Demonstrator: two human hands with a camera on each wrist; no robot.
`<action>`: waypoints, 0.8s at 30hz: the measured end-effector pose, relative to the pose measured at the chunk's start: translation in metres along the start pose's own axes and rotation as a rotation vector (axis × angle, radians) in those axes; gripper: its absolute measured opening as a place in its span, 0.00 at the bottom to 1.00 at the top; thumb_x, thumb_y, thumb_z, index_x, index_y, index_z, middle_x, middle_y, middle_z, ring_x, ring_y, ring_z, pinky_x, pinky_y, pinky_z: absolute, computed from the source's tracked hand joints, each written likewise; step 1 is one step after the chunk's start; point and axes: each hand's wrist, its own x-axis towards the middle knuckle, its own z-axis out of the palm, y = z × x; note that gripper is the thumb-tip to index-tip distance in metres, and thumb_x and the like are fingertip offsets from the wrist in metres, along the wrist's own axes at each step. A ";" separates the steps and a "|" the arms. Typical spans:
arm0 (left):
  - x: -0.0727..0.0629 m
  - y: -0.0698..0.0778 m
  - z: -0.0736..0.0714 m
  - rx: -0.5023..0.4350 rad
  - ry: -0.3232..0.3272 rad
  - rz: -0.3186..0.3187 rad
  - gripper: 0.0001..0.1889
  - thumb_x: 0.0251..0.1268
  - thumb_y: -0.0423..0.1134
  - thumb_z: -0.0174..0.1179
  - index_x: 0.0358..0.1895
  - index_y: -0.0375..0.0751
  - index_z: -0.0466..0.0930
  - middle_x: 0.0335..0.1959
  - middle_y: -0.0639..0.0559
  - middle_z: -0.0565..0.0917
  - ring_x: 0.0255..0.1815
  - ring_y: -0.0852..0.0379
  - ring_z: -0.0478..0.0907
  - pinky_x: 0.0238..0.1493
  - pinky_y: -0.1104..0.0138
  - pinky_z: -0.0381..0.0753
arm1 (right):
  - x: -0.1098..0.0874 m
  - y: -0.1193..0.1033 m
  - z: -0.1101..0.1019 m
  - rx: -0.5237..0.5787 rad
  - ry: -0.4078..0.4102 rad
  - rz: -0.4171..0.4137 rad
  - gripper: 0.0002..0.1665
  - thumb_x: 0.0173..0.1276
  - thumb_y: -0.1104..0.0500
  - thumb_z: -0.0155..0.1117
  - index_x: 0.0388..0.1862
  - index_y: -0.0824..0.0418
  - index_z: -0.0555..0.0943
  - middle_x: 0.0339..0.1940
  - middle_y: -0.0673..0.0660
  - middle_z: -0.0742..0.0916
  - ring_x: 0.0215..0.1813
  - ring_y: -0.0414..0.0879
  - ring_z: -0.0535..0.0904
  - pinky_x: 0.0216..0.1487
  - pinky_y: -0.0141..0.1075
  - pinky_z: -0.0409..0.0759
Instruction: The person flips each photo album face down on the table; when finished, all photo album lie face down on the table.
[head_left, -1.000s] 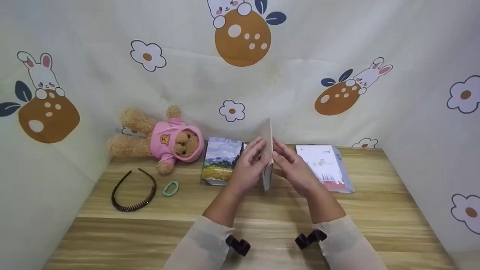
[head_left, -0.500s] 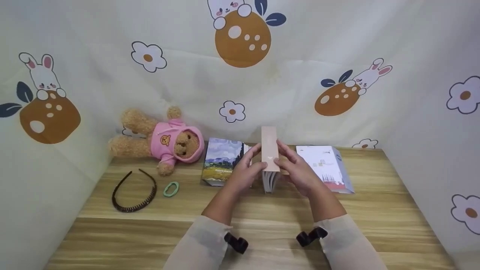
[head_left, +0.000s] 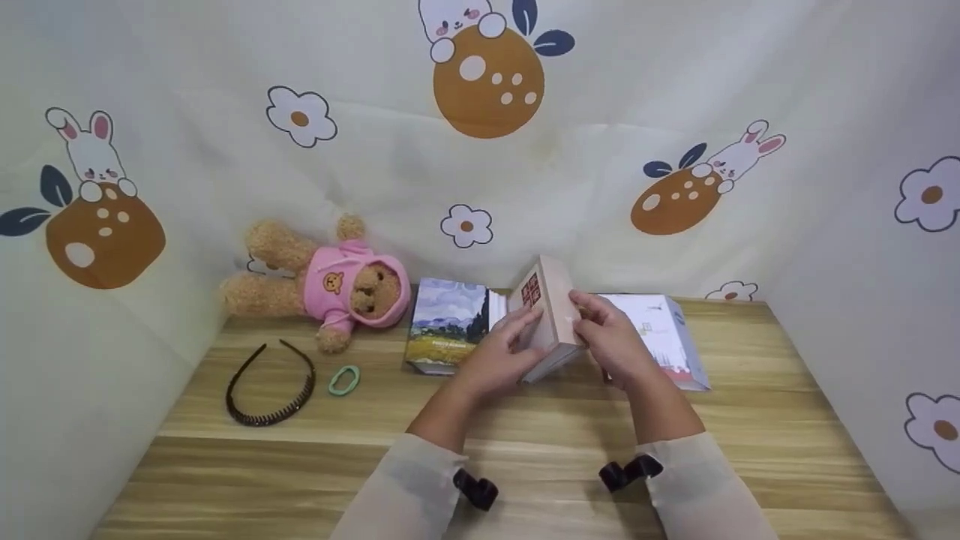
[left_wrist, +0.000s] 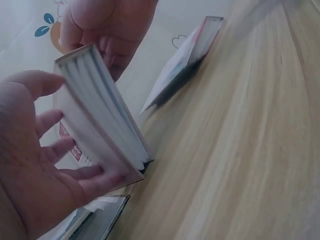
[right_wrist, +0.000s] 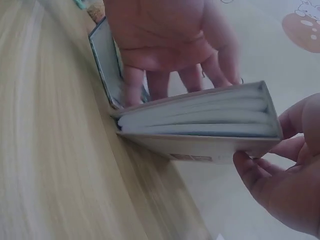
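Observation:
A pale pink photo album (head_left: 564,304) with red squares on its cover stands tilted on the table, spine up and page edges toward me. My left hand (head_left: 499,352) lies against its left cover; in the left wrist view the fingers are spread across that cover. My right hand (head_left: 616,341) pinches the spine's right edge between thumb and fingers, which shows in the right wrist view too. Beside the left hand lies a landscape-covered photo album (head_left: 444,319). Partly behind the right hand is a white book-like album (head_left: 660,334) with a grey side.
A teddy bear (head_left: 330,281) in a pink hoodie lies at the back left. In front of it are a dark toothed headband (head_left: 266,416) and a mint green hair tie (head_left: 344,380). A patterned cloth (head_left: 577,180) closes off the table's (head_left: 300,480) back and sides.
The pink album has turned from nearly edge-on, through spine facing me, to tilted with its red-marked left cover showing. My right hand has shifted right, to the spine's edge.

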 end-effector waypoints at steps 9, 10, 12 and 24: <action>0.000 -0.009 0.007 0.225 -0.022 -0.046 0.35 0.72 0.54 0.68 0.79 0.48 0.73 0.86 0.49 0.66 0.86 0.40 0.63 0.86 0.48 0.64 | 0.000 0.004 -0.011 -0.314 -0.034 0.040 0.40 0.77 0.52 0.66 0.84 0.59 0.68 0.83 0.61 0.75 0.77 0.55 0.74 0.80 0.52 0.74; -0.001 -0.009 0.008 0.234 -0.028 -0.052 0.34 0.72 0.52 0.68 0.78 0.46 0.74 0.86 0.49 0.66 0.86 0.41 0.62 0.86 0.49 0.63 | 0.000 0.005 -0.013 -0.351 -0.033 0.060 0.41 0.77 0.51 0.66 0.84 0.59 0.68 0.83 0.62 0.74 0.76 0.56 0.74 0.80 0.53 0.74; -0.001 -0.008 0.010 0.252 -0.043 -0.066 0.33 0.73 0.48 0.68 0.78 0.44 0.74 0.86 0.50 0.66 0.87 0.42 0.62 0.87 0.50 0.62 | 0.000 0.006 -0.015 -0.421 -0.025 0.102 0.41 0.77 0.50 0.66 0.84 0.61 0.67 0.83 0.63 0.73 0.76 0.56 0.74 0.79 0.55 0.75; -0.002 -0.004 0.013 0.358 -0.100 -0.051 0.28 0.73 0.34 0.63 0.76 0.38 0.75 0.86 0.48 0.65 0.88 0.43 0.59 0.89 0.52 0.58 | 0.005 0.015 -0.018 -0.562 -0.043 0.197 0.36 0.77 0.55 0.67 0.81 0.60 0.72 0.68 0.64 0.84 0.59 0.56 0.83 0.50 0.42 0.87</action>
